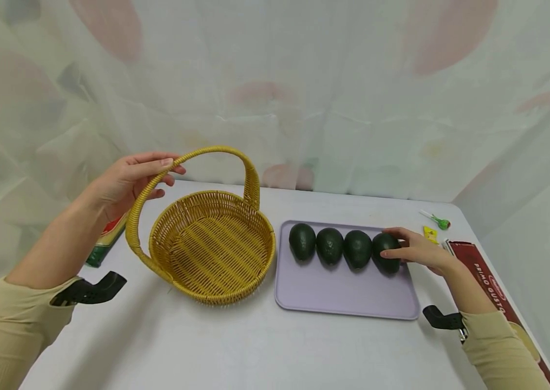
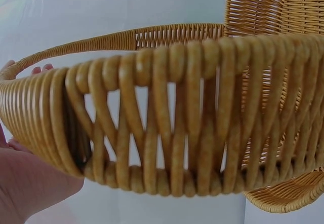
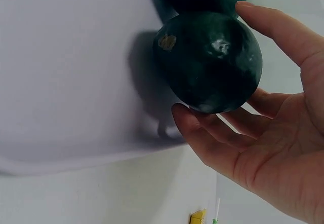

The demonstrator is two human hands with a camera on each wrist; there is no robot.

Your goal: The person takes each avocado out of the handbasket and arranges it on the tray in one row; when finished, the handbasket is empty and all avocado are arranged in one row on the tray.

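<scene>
**Basket empty, four avocados on the tray, first pick in hand**

Progress: judged from the layout, the work is at its start. The basket (image 1: 211, 246) stands on the table (image 1: 236, 346) with nothing in it. All four avocados sit in a row on the tray (image 1: 343, 295), just right of the basket; none is moved over.

Hands: the left hand (image 1: 126, 181) holds the basket's handle (image 1: 216, 153) near its top, fingers curled over it. The right hand (image 1: 418, 250) cups the rightmost avocado (image 1: 386, 250); in the right wrist view thumb and fingers (image 3: 202, 127) curve round it. Whether it is lifted off the tray cannot be told.

Orientation: each avocado lies with its long axis running away from the person, narrower end toward the far edge of the tray. The row itself runs left to right. The handle arches over the basket from near left to far right.

Also present: a red box (image 1: 486, 287) at the right table edge.
</scene>
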